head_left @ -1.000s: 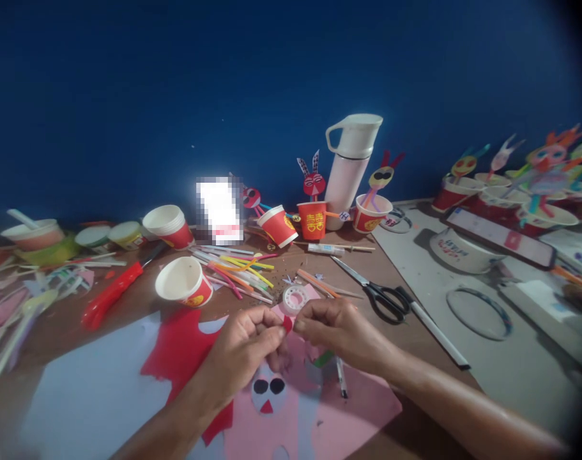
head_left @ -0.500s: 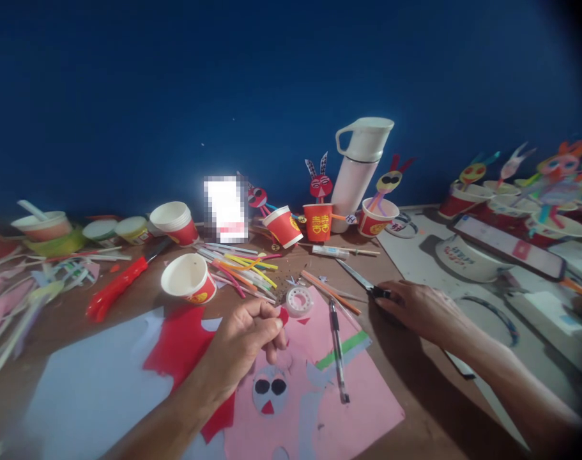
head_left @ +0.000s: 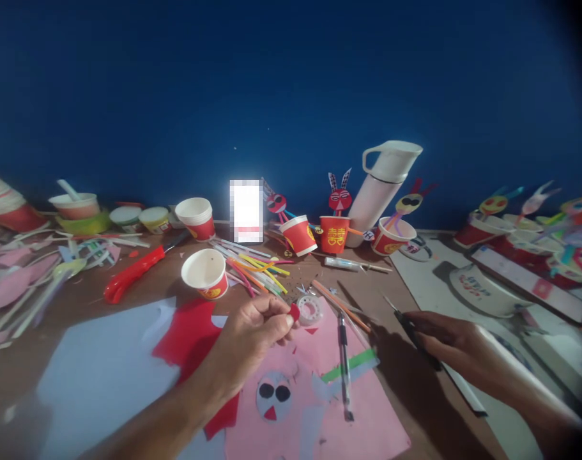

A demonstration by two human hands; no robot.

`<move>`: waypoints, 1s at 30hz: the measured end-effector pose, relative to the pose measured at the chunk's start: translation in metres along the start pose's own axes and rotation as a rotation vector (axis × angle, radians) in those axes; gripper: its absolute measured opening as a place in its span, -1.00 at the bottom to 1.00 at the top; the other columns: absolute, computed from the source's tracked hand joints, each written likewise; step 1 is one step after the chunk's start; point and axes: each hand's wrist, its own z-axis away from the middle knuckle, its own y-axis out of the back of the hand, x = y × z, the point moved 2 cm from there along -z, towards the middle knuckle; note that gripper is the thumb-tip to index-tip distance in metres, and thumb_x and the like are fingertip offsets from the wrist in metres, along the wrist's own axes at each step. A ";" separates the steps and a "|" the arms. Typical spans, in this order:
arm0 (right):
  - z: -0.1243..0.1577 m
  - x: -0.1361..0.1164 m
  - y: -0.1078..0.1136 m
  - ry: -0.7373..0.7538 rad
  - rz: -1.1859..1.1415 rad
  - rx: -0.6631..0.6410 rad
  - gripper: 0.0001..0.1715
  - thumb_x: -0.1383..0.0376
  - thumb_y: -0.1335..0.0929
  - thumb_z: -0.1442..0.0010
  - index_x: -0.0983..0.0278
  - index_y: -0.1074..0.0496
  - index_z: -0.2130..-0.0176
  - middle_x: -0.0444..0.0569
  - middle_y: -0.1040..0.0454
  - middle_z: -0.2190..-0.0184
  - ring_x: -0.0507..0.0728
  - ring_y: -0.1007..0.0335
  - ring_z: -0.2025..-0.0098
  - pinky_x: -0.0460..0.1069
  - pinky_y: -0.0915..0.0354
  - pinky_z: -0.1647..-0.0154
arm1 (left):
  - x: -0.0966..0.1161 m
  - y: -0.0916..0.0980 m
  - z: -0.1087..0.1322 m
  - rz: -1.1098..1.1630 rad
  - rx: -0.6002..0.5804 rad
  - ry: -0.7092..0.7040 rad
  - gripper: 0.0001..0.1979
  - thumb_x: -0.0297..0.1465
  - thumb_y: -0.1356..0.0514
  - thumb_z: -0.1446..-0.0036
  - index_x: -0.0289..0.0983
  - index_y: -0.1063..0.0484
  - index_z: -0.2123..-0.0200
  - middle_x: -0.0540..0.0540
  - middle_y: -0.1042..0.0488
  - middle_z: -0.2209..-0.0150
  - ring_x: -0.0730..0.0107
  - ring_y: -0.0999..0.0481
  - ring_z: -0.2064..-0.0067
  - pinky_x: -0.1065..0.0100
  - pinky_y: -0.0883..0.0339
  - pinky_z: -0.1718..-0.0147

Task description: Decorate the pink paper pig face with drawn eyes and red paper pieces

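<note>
Between thumb and forefinger, my left hand (head_left: pixel 266 322) pinches a small red paper piece (head_left: pixel 294 312) above the pink paper (head_left: pixel 362 421). My right hand (head_left: pixel 456 342) is closed around the handle of a black-handled knife (head_left: pixel 410 329), its thin blade pointing up and left, away from me. Below my left hand lies a pale paper face (head_left: pixel 273 409) with black eyes and a red triangle. A black pen (head_left: pixel 344 364) rests on the pink paper, near a roll of clear tape (head_left: pixel 310 309). Red paper (head_left: pixel 190 338) is partly hidden by my left arm.
Paper cups (head_left: pixel 204 271), loose straws (head_left: pixel 257 268) and a red-handled tool (head_left: pixel 135 271) lie farther back. Cup puppets (head_left: pixel 335 233) and a white thermos (head_left: pixel 379 185) stand near the blue wall. A phone (head_left: pixel 530 281) lies at the right, and white paper (head_left: pixel 103 370) at the left.
My right hand has lifted the knife from the table and turned it more upright. My left hand still pinches the red piece. The whole view has shifted slightly left.
</note>
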 end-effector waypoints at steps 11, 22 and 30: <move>0.026 -0.073 -0.041 0.068 -0.921 -0.359 -0.29 -0.06 -0.47 0.12 0.07 -0.38 -0.01 0.03 -0.47 0.24 0.25 -0.40 0.18 0.05 -0.33 0.22 | 0.001 -0.001 0.010 0.087 0.053 -0.011 -0.90 -0.38 -0.22 0.10 -0.27 -0.36 0.54 0.02 -0.49 0.53 0.49 -0.42 0.44 0.44 -0.25 0.38; 0.028 -0.105 -0.093 0.164 -0.593 -0.499 -0.28 -0.03 -0.40 0.02 0.19 -0.30 -0.07 0.02 -0.41 0.20 0.21 -0.33 0.18 0.07 -0.32 0.15 | 0.012 -0.003 0.009 0.112 0.088 -0.084 -0.90 -0.43 -0.20 0.13 -0.28 -0.33 0.61 0.08 -0.36 0.58 0.54 -0.31 0.48 0.49 -0.19 0.45; 0.032 -0.103 -0.100 0.167 -0.560 -0.493 -0.21 -0.11 -0.37 0.01 0.14 -0.21 -0.12 0.02 -0.37 0.18 0.24 -0.31 0.15 0.09 -0.30 0.13 | 0.008 -0.003 0.012 0.037 0.085 -0.100 -0.91 -0.44 -0.17 0.05 -0.28 -0.36 0.57 0.02 -0.41 0.46 0.44 -0.39 0.36 0.39 -0.24 0.30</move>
